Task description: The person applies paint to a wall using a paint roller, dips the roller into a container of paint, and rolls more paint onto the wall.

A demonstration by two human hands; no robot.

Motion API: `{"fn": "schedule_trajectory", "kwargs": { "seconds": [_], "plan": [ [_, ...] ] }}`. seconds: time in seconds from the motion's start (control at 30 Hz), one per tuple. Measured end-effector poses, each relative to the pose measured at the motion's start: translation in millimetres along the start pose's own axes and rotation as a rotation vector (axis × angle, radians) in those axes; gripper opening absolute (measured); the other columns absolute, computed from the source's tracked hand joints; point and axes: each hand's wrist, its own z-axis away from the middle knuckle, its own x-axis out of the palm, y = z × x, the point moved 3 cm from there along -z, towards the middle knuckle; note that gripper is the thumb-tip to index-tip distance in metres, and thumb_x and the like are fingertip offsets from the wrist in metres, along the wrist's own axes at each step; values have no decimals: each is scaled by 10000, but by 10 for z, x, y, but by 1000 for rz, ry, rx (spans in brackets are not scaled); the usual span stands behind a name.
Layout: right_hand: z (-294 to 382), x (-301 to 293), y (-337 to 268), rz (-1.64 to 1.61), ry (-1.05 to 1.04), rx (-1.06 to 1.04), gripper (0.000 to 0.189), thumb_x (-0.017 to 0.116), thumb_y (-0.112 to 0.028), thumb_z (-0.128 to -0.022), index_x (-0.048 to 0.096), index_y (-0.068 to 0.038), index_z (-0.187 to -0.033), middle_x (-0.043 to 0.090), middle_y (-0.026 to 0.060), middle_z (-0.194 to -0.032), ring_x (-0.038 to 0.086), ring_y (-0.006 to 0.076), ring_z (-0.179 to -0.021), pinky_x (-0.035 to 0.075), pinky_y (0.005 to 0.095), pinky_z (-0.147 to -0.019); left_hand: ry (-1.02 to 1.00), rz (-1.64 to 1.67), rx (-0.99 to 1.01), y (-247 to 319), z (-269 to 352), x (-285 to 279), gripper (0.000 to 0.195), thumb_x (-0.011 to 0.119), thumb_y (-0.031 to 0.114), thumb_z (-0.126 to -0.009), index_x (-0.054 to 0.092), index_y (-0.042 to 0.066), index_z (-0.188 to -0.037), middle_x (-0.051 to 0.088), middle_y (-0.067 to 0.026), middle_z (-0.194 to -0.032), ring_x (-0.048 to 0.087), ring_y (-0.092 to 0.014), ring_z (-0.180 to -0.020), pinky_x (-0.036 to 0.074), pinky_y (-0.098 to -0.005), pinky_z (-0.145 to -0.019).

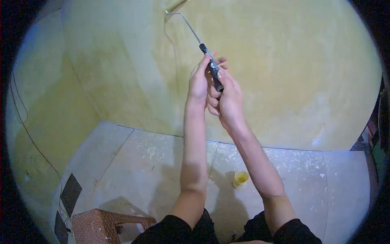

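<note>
Both hands are on the black, paint-spattered handle of a paint roller [212, 63]. My left hand [199, 77] lies along its upper part, thumb on the grip. Lower down, my right hand [230, 87] wraps the handle near its end, with the thumb on top. From the grip a bent metal rod runs up and left to the roller cover [176, 5], which is cut off by the top of the view. The cover is at the yellowish wall [274, 70], and the frame casts a shadow there. Whether it touches the wall is hard to tell.
On the tiled floor [164, 170], spotted with paint flecks, stands a small pale container [240, 180] with yellow inside. A brown woven-pattern stool [91, 225] is at lower left. A thin cable [39, 149] hangs down the left wall. Dark objects [377, 134] stand at the right rim.
</note>
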Motion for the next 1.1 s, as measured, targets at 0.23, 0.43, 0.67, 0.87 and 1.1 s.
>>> {"fn": "schedule_trajectory", "kwargs": {
  "seconds": [0.23,0.43,0.67,0.87,1.1],
  "plan": [
    [275,242,48,-108,6,6,387,419,-308,-1051,445,-90,-1369,328,-76,-596,254,24,-405,216,222,-354,-85,-141,-89,285,146,-151,468,492,320,-1006,523,-36,-1308,667,-102,-897,647,-164,-807,528,-311,-735],
    [-95,-104,249,-160,21,135,274,339,-347,-1066,469,-107,-1062,320,-40,-641,298,64,-462,270,238,-390,49,-20,60,-69,-173,-264,435,581,320,-979,539,0,-1271,551,-31,-822,595,-131,-722,575,-383,-863],
    [184,231,316,-11,-83,357,238,349,-379,-1062,394,-177,-1179,331,-33,-674,317,90,-491,303,270,-412,15,-271,-87,406,119,-449,504,608,326,-963,513,-43,-1293,589,-30,-777,607,-142,-693,554,-316,-709],
    [134,329,433,-120,-147,367,235,366,-381,-1058,386,-188,-1189,313,-41,-646,295,88,-466,286,268,-414,96,-366,-83,470,133,-521,508,610,348,-963,515,-38,-1280,574,-24,-741,583,-134,-640,514,-282,-639],
    [-87,98,598,-203,-72,409,268,378,-366,-1050,362,-143,-902,303,-45,-596,297,69,-413,262,251,-351,221,-379,-11,304,-5,-565,394,640,370,-940,603,13,-1103,568,-13,-712,567,-114,-606,482,-259,-567]
  ]
}}
